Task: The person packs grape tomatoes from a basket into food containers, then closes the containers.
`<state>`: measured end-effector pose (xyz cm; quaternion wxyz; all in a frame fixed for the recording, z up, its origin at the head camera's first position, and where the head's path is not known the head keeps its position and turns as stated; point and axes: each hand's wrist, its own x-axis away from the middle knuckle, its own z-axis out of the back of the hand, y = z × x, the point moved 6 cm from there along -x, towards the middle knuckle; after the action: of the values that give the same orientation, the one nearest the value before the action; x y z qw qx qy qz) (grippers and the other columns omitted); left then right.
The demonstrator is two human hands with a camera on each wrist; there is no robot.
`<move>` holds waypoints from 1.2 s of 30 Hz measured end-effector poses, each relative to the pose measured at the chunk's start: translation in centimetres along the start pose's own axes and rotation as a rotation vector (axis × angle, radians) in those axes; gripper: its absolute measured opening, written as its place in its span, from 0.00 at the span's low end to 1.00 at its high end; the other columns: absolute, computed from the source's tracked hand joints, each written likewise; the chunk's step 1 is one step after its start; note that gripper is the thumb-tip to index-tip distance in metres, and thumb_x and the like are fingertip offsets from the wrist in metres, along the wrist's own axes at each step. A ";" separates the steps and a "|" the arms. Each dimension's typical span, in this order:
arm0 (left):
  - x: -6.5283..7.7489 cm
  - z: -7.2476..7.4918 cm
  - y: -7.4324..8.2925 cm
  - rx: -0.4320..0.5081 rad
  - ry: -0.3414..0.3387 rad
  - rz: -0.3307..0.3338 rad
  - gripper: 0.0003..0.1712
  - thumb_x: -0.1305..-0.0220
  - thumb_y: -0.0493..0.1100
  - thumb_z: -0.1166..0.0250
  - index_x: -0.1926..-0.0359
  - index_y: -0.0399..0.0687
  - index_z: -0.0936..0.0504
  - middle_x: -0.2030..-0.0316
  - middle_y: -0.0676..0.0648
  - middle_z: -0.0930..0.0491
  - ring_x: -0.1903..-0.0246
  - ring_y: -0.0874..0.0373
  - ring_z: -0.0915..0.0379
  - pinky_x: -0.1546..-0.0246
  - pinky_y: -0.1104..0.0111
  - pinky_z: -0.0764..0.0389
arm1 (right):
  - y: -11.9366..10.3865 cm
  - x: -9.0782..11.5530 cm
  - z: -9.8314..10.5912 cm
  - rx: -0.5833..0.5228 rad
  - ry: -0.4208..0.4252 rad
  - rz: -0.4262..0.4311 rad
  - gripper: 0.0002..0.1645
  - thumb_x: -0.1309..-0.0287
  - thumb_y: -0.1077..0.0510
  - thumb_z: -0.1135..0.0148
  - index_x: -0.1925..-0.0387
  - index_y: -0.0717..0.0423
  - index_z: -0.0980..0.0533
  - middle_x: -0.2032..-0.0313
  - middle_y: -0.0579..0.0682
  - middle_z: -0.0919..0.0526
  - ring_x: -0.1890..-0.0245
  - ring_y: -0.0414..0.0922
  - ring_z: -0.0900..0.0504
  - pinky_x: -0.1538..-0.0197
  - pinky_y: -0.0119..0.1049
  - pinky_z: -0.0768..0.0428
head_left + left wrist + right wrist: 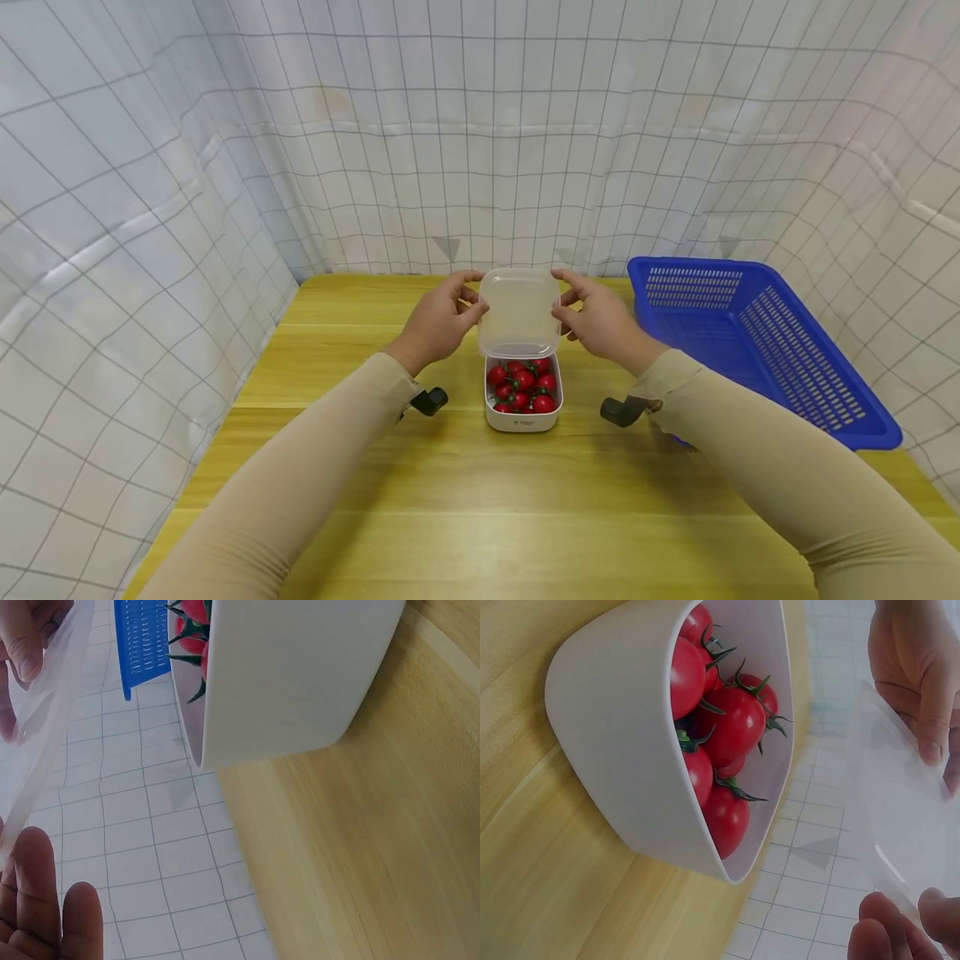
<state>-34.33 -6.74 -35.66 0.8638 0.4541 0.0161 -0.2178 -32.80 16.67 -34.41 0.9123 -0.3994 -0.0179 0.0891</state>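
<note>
A translucent square lid [519, 312] is held up above the far part of a white container [522, 422]. My left hand [442, 319] pinches its left edge between thumb and fingers. On the opposite edge, my right hand [598, 321] grips it the same way. Inside the container lie several red cherry tomatoes [731, 724] with green stems. The right wrist view shows the lid [907, 802] apart from the container's rim, and both hands at its edges. In the left wrist view the container's outer wall [292, 675] hides most of the tomatoes.
A blue plastic basket [817, 350] with slotted sides stands at the right of the wooden table [487, 525], close to my right forearm. White grid-patterned curtains [480, 150] surround the table at the back and sides. A dark wrist mount [430, 401] sticks out beneath each cuff.
</note>
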 end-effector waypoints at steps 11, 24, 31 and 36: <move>0.0 0.1 0.2 -0.008 0.020 -0.010 0.23 0.22 0.47 0.36 0.31 0.51 0.25 0.53 0.45 0.15 0.59 0.46 0.15 0.67 0.63 0.22 | 0.4 0.0 0.7 -0.069 0.044 0.000 0.32 0.25 0.62 0.38 0.24 0.49 0.30 0.53 0.59 0.14 0.62 0.51 0.12 0.50 0.49 0.11; 0.2 0.2 0.7 -0.001 0.029 -0.026 0.21 0.22 0.47 0.37 0.33 0.50 0.25 0.51 0.45 0.16 0.59 0.46 0.16 0.66 0.62 0.22 | 0.3 0.3 1.3 -0.059 0.066 0.027 0.28 0.23 0.60 0.41 0.26 0.49 0.27 0.54 0.59 0.14 0.66 0.45 0.15 0.59 0.37 0.14; 0.5 0.2 1.1 -0.017 0.028 -0.046 0.16 0.21 0.47 0.38 0.39 0.49 0.23 0.51 0.45 0.17 0.60 0.52 0.17 0.66 0.63 0.22 | 0.3 0.5 1.4 -0.081 0.081 0.053 0.21 0.22 0.60 0.42 0.32 0.53 0.21 0.55 0.59 0.14 0.67 0.46 0.16 0.55 0.47 0.13; 0.6 0.3 1.3 -0.017 0.024 -0.065 0.14 0.21 0.47 0.38 0.42 0.48 0.21 0.53 0.45 0.16 0.60 0.52 0.15 0.68 0.63 0.23 | 0.5 0.5 1.6 -0.095 0.099 0.067 0.18 0.22 0.59 0.42 0.37 0.54 0.19 0.55 0.59 0.13 0.67 0.45 0.16 0.58 0.40 0.14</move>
<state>-33.37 -6.53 -34.65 0.8600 0.4483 0.0428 -0.2400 -32.51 18.23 -33.68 0.8886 -0.4464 0.0364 0.0987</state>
